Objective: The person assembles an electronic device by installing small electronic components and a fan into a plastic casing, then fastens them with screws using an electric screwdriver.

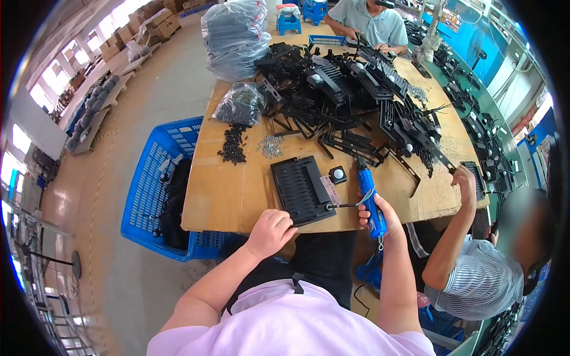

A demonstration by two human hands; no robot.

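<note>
Currently right hand (pixel 380 218) grip closed around blue screwdriver (pixel 367 191), bit tip at black housing (pixel 297 188) edge; housing flat on surface (pixel 219 193), near front. Left hand (pixel 270 232) curled shut beside housing corner; anything inside hidden.

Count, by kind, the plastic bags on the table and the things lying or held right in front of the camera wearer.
Plastic bags: 2
Black ribbed panel: 1
Blue power screwdriver: 1
Small domed black block: 1
Total: 5

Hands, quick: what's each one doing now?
Left hand: closed fist beside the black housing, contents cannot be told.
Right hand: closed on the blue screwdriver.
</note>
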